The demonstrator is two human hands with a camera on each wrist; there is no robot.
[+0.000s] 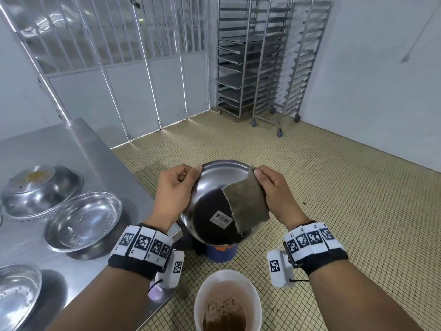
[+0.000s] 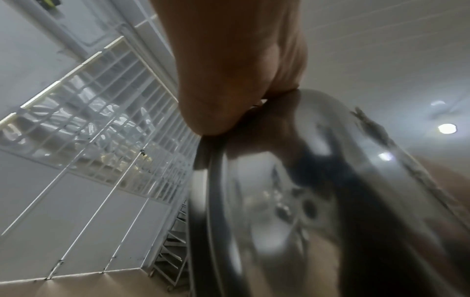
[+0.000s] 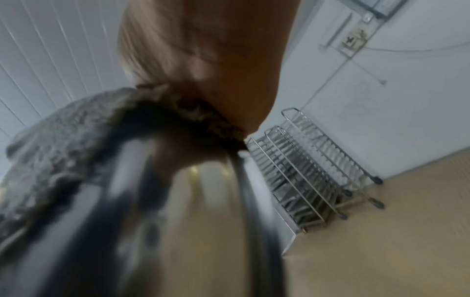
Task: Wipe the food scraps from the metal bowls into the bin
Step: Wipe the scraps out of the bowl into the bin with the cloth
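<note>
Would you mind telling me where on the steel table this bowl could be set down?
Bare steel lies along the table's far end, beyond the upturned bowl. Nearer, the open bowl and the near bowl crowd the table's left and middle, leaving a strip along its floor-side edge.

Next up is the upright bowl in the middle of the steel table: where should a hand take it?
Pinch the flat rolled rim of the middle bowl on its right side, nearest the table edge, coming from above: it sits upright and shallow, that rim is unobstructed, and the upturned bowl crowds its far left.

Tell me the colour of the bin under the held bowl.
The bin is blue with an orange rim, seen best in the head view, below the bowl.
</note>
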